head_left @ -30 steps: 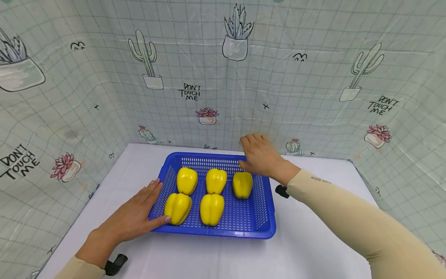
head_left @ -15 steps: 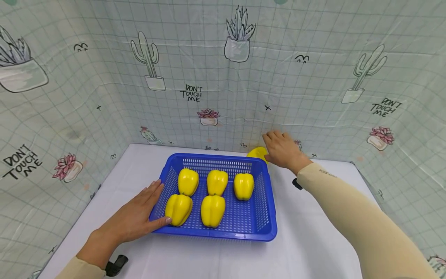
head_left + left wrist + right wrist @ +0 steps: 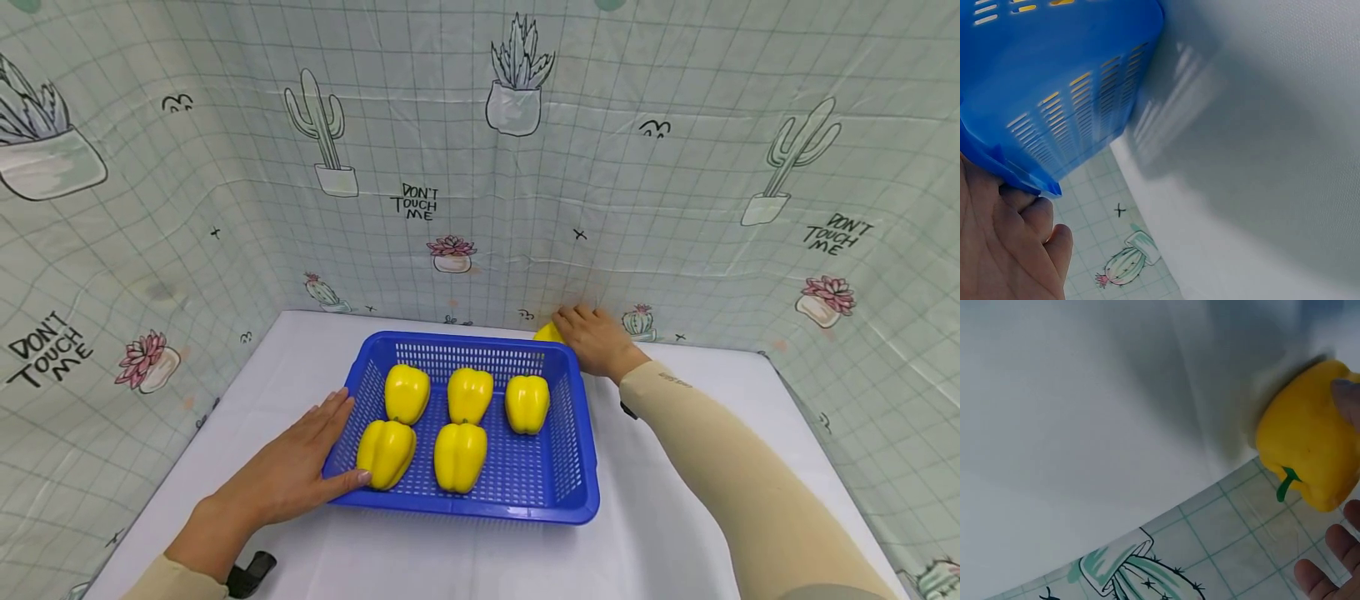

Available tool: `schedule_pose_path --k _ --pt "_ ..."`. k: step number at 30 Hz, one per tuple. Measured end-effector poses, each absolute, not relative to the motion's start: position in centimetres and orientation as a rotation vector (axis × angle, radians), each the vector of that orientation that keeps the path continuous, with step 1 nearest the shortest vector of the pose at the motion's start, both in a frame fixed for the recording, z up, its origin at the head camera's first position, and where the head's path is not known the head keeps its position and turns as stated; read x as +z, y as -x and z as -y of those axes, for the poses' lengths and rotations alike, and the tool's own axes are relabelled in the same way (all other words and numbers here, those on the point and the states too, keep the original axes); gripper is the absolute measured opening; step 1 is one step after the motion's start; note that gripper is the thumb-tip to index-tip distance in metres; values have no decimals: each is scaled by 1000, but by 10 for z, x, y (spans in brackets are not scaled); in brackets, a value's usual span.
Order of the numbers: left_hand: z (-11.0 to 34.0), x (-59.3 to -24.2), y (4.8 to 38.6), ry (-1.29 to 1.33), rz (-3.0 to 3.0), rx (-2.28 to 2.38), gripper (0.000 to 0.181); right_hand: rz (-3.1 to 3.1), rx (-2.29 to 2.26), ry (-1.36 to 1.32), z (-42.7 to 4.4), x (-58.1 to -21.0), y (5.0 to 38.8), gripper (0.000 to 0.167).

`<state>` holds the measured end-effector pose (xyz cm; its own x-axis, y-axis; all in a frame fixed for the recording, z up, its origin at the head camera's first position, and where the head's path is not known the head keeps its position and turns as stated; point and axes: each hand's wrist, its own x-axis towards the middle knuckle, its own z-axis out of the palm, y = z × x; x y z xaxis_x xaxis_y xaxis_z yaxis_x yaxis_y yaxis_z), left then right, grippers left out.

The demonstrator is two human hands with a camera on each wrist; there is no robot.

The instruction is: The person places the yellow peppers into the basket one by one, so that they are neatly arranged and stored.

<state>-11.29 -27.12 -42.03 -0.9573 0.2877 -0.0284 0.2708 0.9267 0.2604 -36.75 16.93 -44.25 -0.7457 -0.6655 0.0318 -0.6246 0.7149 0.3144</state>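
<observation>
A blue plastic basket [image 3: 525,504] stands on the table with several yellow bell peppers [image 3: 460,458] in it. At its left side my left hand [image 3: 288,467] holds the rim, thumb over the front left corner. In the left wrist view, fingers [image 3: 1038,219] of that hand bend under the rim. Behind the basket's back right corner, another yellow bell pepper [image 3: 1310,431] lies outside against the wall cloth, its green stem showing. My right hand [image 3: 596,340] grips this pepper, covering much of it in the head view. In the right wrist view the thumb touches the pepper; several fingers lie below it.
A white cloth covers the table [image 3: 675,483]. Printed grid cloth [image 3: 637,200] with cactus drawings hangs close behind the table and along both sides. The basket's back right corner stands close to the right hand.
My right hand has moved from above the basket's back right corner, out to the right, then back left onto the pepper behind the basket. The left hand stays on the rim.
</observation>
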Motion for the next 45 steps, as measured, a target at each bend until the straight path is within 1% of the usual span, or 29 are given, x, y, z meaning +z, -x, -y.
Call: schedule_pose_path --k 7,10,16,20,21,25,28,32,39,45 --pt "270 -421 113 -447 -3016 398 105 2752 -466 -1069 -177 -448 366 58" --pt "270 -421 114 -456 -3019 398 105 2736 -488 -1081 -184 -448 366 55" --pt "271 -421 113 -452 -3015 390 105 2728 -560 -1085 -199 -445 363 65" --pt "271 -420 114 -449 -3018 389 105 2831 -414 -1006 -201 -443 360 68" --pt "271 -419 114 -446 -3017 389 105 2858 -372 -972 -201 -443 360 71" --pt "270 -418 113 -442 -3017 394 105 2913 -260 -830 -196 -444 359 94" --pt "270 -417 113 -458 -3023 400 105 2938 -242 -729 -191 -446 357 102" --pt "269 -418 113 -461 -3019 402 104 2993 -229 -622 -188 -450 356 101" --pt "270 -419 113 -464 -3014 410 104 3028 -215 -568 -188 -457 354 83" --pt "269 -418 112 -460 -3016 403 103 2997 -176 -600 -195 -462 354 93"
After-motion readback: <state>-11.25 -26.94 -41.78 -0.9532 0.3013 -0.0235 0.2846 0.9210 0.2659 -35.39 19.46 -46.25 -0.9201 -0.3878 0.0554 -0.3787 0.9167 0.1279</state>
